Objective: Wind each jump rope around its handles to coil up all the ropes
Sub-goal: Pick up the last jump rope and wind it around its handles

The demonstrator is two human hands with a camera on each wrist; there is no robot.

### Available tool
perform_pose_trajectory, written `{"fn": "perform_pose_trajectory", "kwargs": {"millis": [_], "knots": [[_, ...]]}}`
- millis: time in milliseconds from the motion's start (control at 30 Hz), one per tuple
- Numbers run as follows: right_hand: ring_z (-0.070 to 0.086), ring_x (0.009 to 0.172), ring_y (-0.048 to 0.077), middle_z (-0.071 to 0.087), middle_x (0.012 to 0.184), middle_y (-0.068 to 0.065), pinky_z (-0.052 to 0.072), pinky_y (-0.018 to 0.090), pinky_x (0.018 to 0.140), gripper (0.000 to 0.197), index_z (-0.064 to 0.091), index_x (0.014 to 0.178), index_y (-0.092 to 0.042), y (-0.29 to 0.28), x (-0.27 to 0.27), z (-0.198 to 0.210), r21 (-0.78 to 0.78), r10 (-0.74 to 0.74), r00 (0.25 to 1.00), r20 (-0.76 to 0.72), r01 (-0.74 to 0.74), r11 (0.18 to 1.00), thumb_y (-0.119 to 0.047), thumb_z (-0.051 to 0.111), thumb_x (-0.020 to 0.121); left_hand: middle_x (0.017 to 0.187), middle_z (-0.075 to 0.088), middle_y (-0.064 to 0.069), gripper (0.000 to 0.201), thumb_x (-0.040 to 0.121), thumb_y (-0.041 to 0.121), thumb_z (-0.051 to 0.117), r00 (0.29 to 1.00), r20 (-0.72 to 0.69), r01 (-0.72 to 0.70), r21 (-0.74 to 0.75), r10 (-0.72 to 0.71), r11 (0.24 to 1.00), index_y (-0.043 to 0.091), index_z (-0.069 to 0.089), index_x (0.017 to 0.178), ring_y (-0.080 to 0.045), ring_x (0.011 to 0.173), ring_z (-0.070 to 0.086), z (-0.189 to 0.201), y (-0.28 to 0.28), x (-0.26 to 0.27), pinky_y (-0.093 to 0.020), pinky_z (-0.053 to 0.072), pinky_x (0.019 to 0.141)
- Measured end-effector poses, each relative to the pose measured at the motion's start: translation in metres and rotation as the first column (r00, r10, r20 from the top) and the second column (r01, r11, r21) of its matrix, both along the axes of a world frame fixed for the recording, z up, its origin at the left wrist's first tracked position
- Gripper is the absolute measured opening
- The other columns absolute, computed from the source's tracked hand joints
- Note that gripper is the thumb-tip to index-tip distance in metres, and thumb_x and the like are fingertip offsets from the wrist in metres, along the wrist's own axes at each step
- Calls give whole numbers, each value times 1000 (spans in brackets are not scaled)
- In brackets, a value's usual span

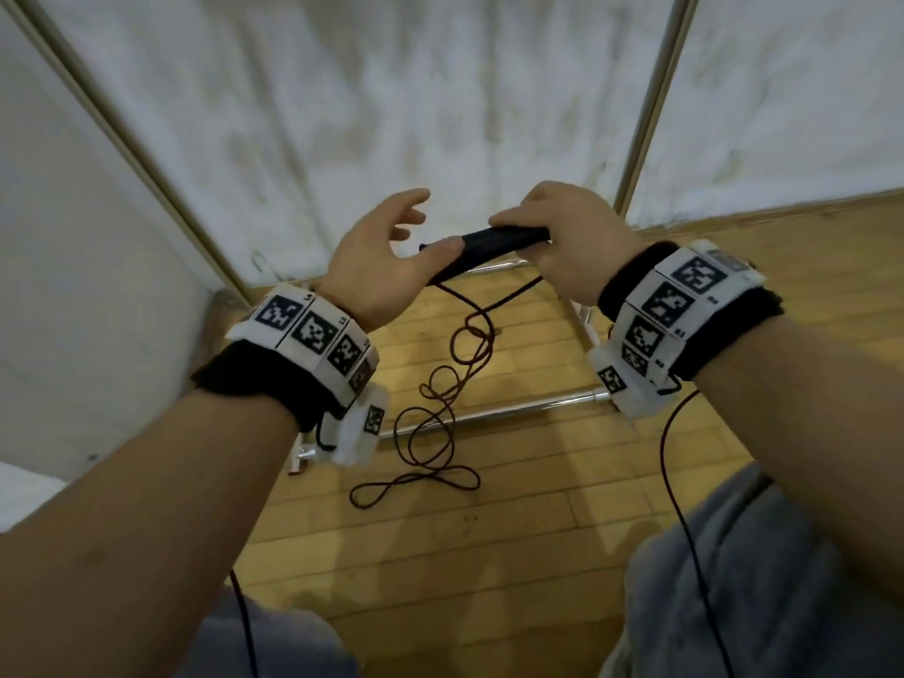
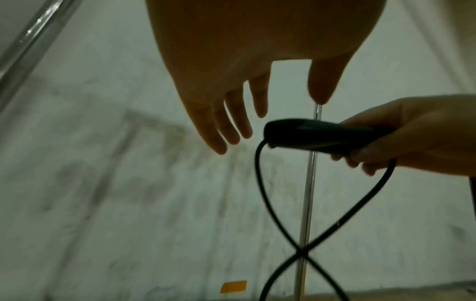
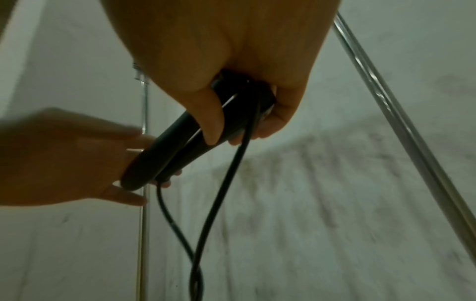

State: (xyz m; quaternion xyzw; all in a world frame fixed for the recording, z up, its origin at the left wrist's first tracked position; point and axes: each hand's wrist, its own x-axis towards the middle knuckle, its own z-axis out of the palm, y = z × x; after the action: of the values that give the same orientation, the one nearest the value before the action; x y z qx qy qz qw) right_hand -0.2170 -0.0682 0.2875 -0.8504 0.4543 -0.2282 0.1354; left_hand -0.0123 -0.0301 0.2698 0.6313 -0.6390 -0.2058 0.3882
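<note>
My right hand (image 1: 562, 237) grips two black jump rope handles (image 1: 494, 242) held side by side, roughly level, at chest height. In the right wrist view the handles (image 3: 180, 146) stick out to the left past my thumb. The dark rope (image 1: 455, 379) hangs from both handle ends, crosses itself and lies in loose loops on the wooden floor. My left hand (image 1: 391, 247) is open, fingers spread, just left of the handle tips (image 2: 309, 134); its thumb lies close against them in the head view. In the left wrist view the left hand's fingers (image 2: 231, 126) hold nothing.
A chrome rack frame (image 1: 489, 413) stands on the wood floor (image 1: 513, 530) below my hands, with upright poles (image 1: 650, 100) against white sheeting. Thin dark cables (image 1: 680, 506) hang from my wrist bands. My knees in grey trousers (image 1: 758, 579) fill the bottom of the head view.
</note>
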Motion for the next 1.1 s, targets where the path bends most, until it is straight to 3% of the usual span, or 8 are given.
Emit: {"fn": "perform_pose_trajectory", "kwargs": {"millis": [167,333,533,700,767,867,1000,1100], "knots": [[53,105,23,59,110,7,41,35,92,33,64,120,-22,-2,15,1,25,65,997,-40,-64,998,-11,56,90,90,60,10,36,88,42,62,966,200,131,159,-162,978,23,60,119,-5,77,55,-2,-3,-5,-7,37,61],[52,105,12,61,113,-1,31,16,84,34,63,118,-19,-15,15,3,64,-13,998,57,9,998,-12,61,85,79,52,12,30,87,42,64,955,245,125,167,-164,978,25,53,108,-1,66,49,2,-12,-7,-7,35,52],[49,96,7,56,102,-8,31,16,82,33,64,115,-22,-14,13,0,80,-24,996,86,17,997,-18,65,82,72,49,10,23,87,42,64,956,246,110,201,-159,973,26,53,98,-3,61,46,-5,-12,-14,-13,34,52],[54,105,15,62,113,-2,40,28,94,36,64,119,-24,-12,1,5,40,-76,995,71,73,997,-22,67,83,86,61,5,46,86,67,47,998,26,55,278,-65,959,26,58,103,-11,78,60,0,-12,-10,-26,47,69],[57,93,18,65,101,1,44,29,84,26,68,111,-22,-12,-4,7,19,-129,987,93,128,992,-25,66,84,88,58,3,56,90,67,37,992,-106,-22,336,61,942,19,56,111,-13,79,61,-2,-12,-7,-28,49,70],[57,65,15,64,74,1,43,23,58,19,69,92,-16,-12,-7,6,119,-222,951,214,201,972,-32,63,86,94,49,1,46,91,55,50,848,-459,-106,345,266,933,15,52,113,-14,78,61,2,-11,-4,-34,57,74],[66,58,14,65,66,-2,54,25,61,21,56,90,-16,-1,7,-1,448,-329,823,463,103,888,-34,47,96,74,54,2,12,100,28,44,633,-715,-71,328,297,942,19,48,93,-17,75,68,11,-8,-6,-33,53,64],[64,61,15,62,67,-2,55,31,66,20,50,88,-18,9,29,-7,570,-378,697,610,-54,820,-33,41,99,85,59,4,16,97,33,48,688,-677,-52,315,263,948,21,59,94,-14,87,63,16,-6,-14,-30,50,64]]}}
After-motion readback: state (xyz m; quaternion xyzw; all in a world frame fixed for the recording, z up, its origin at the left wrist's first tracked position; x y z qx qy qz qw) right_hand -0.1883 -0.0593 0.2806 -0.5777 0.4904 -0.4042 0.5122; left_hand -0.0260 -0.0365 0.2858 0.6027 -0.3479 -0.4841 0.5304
